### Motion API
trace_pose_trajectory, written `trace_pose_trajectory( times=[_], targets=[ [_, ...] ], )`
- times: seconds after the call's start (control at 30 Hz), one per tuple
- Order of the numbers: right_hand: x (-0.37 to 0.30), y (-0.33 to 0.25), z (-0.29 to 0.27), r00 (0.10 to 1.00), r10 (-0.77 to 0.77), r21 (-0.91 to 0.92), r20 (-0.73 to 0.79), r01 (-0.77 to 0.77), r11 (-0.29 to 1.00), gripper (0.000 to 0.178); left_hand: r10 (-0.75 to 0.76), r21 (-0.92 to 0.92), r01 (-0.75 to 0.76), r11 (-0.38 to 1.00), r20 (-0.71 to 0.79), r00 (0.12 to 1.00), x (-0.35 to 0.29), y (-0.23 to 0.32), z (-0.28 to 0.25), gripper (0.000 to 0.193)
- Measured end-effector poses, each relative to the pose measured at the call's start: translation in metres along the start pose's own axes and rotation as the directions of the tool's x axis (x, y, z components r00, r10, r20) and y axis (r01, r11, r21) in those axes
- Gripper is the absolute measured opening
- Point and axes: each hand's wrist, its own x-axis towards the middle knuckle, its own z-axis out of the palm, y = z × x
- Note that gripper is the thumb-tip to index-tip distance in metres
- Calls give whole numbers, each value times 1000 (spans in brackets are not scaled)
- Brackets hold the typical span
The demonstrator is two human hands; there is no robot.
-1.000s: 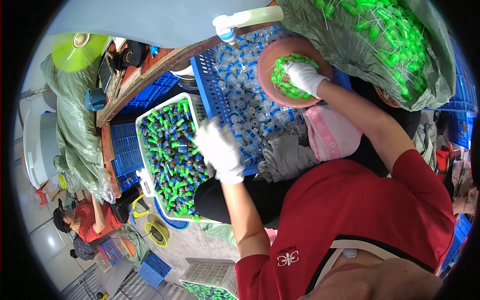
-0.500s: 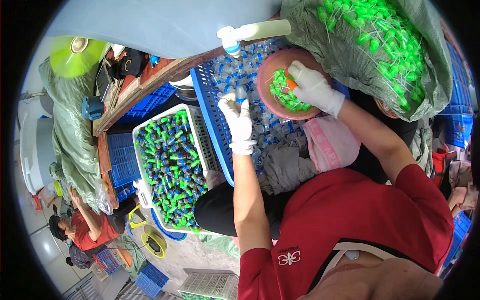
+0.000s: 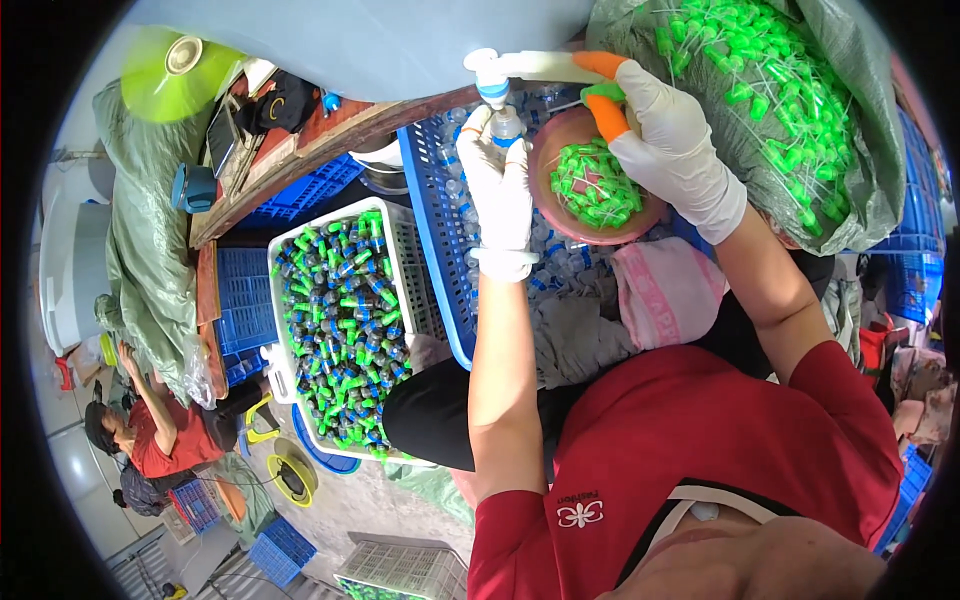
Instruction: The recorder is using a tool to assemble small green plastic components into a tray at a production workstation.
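My left hand point(image 3: 497, 195), in a white glove, pinches a small clear bottle point(image 3: 508, 127) with a blue band. It holds the bottle upright just below a white spout point(image 3: 488, 78) with a blue ring. From the spout a pale handle point(image 3: 545, 67) reaches to the right. My right hand point(image 3: 675, 135), gloved with orange finger covers, grips a green cap point(image 3: 603, 92) between thumb and fingers. Its orange forefinger lies at the handle's end. Below that hand a pink bowl point(image 3: 545, 190) contains many green caps with thin white stems. Glove and bottle partly hide the blue basket point(image 3: 428, 220) of clear bottles.
At the left stands a white crate point(image 3: 400, 270) full of dark bottles with green caps. A grey-green sack point(image 3: 850, 60) at the right holds more green caps. A pink towel point(image 3: 668, 290) lies on my lap. Further off, a person in red point(image 3: 165, 435) sits near a wooden-edged table point(image 3: 300, 165).
My right hand has lifted from the bowl to the handle's end, bringing a green cap. My left hand has raised the bottle up to the spout. The whole view has shifted slightly.
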Motion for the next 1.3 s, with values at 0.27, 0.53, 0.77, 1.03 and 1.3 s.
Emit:
trace_pose_trajectory(
  times=[0.27, 0.53, 0.77, 1.03, 1.3],
  targets=[
    [-3, 0, -1, 997, 30, -6, 69, -29, 1000, 29, 14, 17, -14, 1000, 11, 1000, 2, -8, -5, 49],
    [-3, 2, 0, 996, 38, 8, 76, -39, 999, 29, -12, -20, 12, 1000, 2, 1000, 0, -6, -3, 49],
    [-2, 3, -1, 994, 56, 22, 90, -59, 998, 29, 16, -10, -16, 1000, 6, 1000, 0, -12, -5, 49],
    [-2, 0, -4, 999, 9, 3, 50, -9, 1000, 31, 28, 86, -27, 996, -7, 1000, -1, -18, -12, 48],
    [-16, -22, -9, 980, 99, 77, 171, -113, 991, 35, 30, 218, -54, 974, 112, 993, -36, -17, -14, 48]
  ],
)
